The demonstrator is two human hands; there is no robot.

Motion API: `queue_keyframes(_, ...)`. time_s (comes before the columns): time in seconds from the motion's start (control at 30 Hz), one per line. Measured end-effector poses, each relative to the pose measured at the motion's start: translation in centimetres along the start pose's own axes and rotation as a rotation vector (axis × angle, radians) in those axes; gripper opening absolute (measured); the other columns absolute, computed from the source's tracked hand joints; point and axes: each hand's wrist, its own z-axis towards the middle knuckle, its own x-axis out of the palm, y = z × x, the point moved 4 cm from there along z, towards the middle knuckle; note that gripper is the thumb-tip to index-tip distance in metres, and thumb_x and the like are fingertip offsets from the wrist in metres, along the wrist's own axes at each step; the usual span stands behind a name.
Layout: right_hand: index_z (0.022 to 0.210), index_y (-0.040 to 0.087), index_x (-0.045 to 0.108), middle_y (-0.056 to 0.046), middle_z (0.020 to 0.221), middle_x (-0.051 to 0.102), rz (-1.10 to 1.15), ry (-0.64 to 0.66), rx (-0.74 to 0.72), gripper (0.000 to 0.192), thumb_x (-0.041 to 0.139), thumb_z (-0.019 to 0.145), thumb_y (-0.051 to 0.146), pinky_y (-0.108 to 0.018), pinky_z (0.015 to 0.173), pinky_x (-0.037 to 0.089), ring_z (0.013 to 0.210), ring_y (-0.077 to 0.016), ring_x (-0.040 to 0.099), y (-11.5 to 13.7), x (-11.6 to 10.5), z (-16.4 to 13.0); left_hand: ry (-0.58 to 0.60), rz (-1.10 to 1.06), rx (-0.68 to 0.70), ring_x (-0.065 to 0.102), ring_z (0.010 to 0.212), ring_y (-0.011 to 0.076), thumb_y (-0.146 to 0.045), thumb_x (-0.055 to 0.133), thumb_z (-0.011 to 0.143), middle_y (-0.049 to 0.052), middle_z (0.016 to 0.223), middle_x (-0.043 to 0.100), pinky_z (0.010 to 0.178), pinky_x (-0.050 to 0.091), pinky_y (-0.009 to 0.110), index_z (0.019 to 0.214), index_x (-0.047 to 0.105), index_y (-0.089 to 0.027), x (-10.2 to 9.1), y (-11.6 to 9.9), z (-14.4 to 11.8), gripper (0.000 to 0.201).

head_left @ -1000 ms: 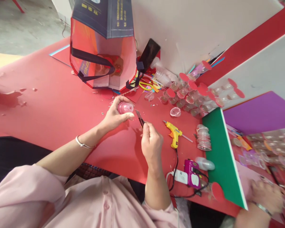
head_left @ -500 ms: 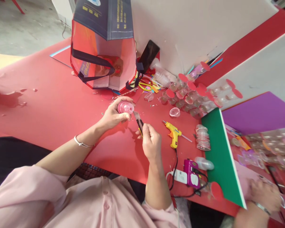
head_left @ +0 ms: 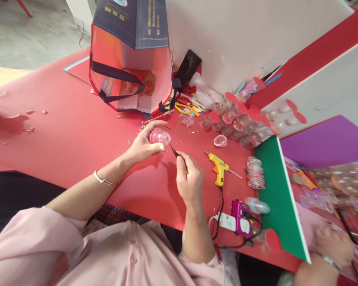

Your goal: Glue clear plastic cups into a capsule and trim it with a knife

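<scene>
My left hand (head_left: pixel 146 143) is wrapped round a small clear plastic cup (head_left: pixel 159 136) with a pinkish look, lying on its side with its base turned to the right. In my right hand (head_left: pixel 189 176) is a utility knife (head_left: pixel 174 151), its dark blade pointing up and left. The blade's tip meets the base of the cup, where a small hole shows; how deep it goes I cannot tell. To the right of my right hand lies a yellow hot glue gun (head_left: pixel 218 167) with a clear glue stick in its back.
A dark blue bag (head_left: pixel 131 24) stands open behind, beside a phone (head_left: pixel 188 68) and scissors (head_left: pixel 183 106). Many small cups with red discs (head_left: pixel 241 115) stand at the back right. A green divider (head_left: pixel 279 190), stacked lids (head_left: pixel 255 173) and a purple power adapter (head_left: pixel 240 217) sit right. Another person's hand (head_left: pixel 334 242) rests beyond.
My right hand has rotated the knife, so its blade now shows edge-on rather than flat. The cup in my left hand has shifted very slightly right.
</scene>
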Motion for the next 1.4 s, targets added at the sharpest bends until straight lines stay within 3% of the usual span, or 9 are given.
queue_keyframes(0.17, 0.129, 0.018, 0.076, -0.01, 0.104, 0.08, -0.111, -0.078, -0.135, 0.033, 0.054, 0.112, 0.034, -0.032, 0.085, 0.058, 0.093, -0.0197, 0.075, 0.4, -0.1, 0.0, -0.029, -0.008, 0.004, 0.069, 0.059, 0.0126, -0.043, 0.105, 0.062, 0.004, 0.097, 0.075, 0.044, 0.052, 0.019, 0.116, 0.062, -0.021, 0.2, -0.4, 0.1, 0.072)
queue_keyframes(0.43, 0.136, 0.02, 0.076, -0.007, 0.095, 0.074, -0.165, -0.111, -0.226, 0.033, 0.059, 0.111, 0.034, -0.029, 0.078, 0.057, 0.082, -0.0158, 0.07, 0.3, 0.0, -0.3, 0.053, -0.094, 0.011, 0.068, 0.055, 0.0133, -0.052, 0.102, 0.065, 0.003, 0.088, 0.076, 0.044, 0.054, 0.02, 0.122, 0.065, -0.018, 0.6, -0.4, 0.1, 0.076)
queue_keyframes(0.63, 0.138, 0.024, 0.075, -0.007, 0.099, 0.073, -0.213, -0.146, -0.228, 0.033, 0.063, 0.108, 0.032, -0.028, 0.081, 0.057, 0.089, -0.0162, 0.071, 0.1, -0.1, -0.3, 0.118, -0.119, -0.033, 0.072, 0.058, 0.0162, -0.055, 0.096, 0.074, 0.004, 0.082, 0.076, 0.045, 0.053, 0.02, 0.124, 0.063, -0.018, 0.6, 0.4, -0.1, 0.071)
queue_keyframes(0.97, 0.136, 0.024, 0.076, -0.007, 0.098, 0.073, -0.257, -0.132, -0.268, 0.033, 0.063, 0.109, 0.036, -0.03, 0.083, 0.056, 0.088, -0.0175, 0.069, 0.4, -0.1, -0.3, 0.052, -0.112, -0.091, 0.067, 0.051, 0.0148, -0.052, 0.104, 0.061, 0.006, 0.082, 0.077, 0.038, 0.05, 0.021, 0.115, 0.061, -0.016, 1.0, 0.1, -0.1, 0.078)
queue_keyframes(1.4, 0.134, 0.022, 0.076, -0.007, 0.096, 0.074, -0.273, -0.148, -0.289, 0.032, 0.062, 0.109, 0.035, -0.03, 0.081, 0.056, 0.087, -0.0182, 0.069, 0.6, -0.1, -0.4, 0.074, -0.082, -0.064, 0.069, 0.054, 0.0151, -0.056, 0.099, 0.068, 0.005, 0.08, 0.076, 0.041, 0.05, 0.02, 0.117, 0.061, -0.016, 1.2, -0.2, -0.3, 0.074)
